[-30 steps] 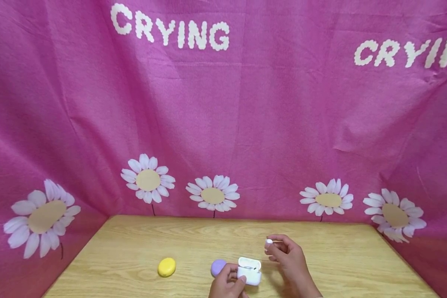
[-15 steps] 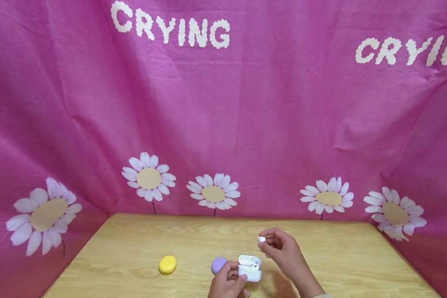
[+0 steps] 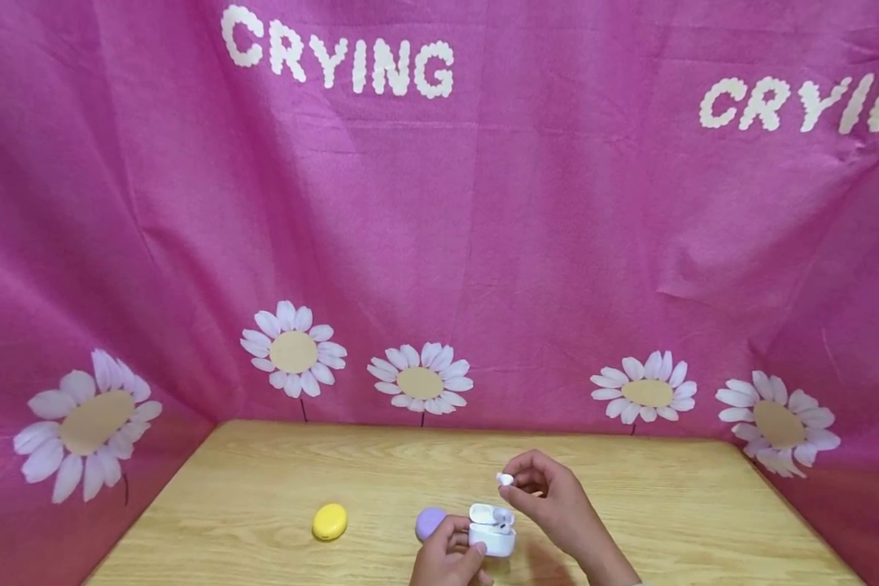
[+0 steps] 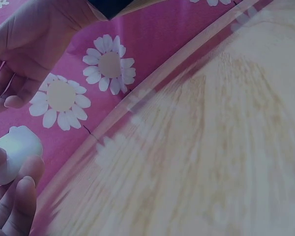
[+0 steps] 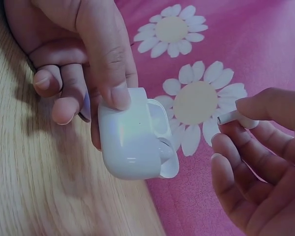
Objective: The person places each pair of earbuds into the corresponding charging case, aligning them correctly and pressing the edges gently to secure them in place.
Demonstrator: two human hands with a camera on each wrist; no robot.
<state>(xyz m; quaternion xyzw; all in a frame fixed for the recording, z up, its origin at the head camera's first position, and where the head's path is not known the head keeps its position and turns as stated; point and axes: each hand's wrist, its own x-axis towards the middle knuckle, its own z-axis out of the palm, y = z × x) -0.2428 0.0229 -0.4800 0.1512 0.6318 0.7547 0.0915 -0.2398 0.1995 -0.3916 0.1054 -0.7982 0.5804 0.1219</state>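
Note:
My left hand (image 3: 448, 557) grips a white earbud case (image 3: 492, 540) above the table, thumb on its front. The case's lid is up, and one white earbud (image 5: 163, 151) shows in it in the right wrist view. Just above and to the right of the case, my right hand (image 3: 557, 500) pinches another white earbud (image 3: 505, 480) between thumb and fingers. In the right wrist view this earbud's stem (image 5: 229, 117) points towards the case, with a gap between them. The left wrist view shows the case (image 4: 17, 152) at its left edge.
On the wooden table (image 3: 264, 472), a purple rounded case (image 3: 430, 522) lies just behind my left hand, partly covered by it. Further left lies a yellow oval case (image 3: 330, 522). A pink cloth (image 3: 527, 244) with printed daisies surrounds the table's back and sides.
My right hand has moved left, nearer the earbud case, and the earbud in its fingers has turned. My left hand has barely moved, and the case has tilted slightly.

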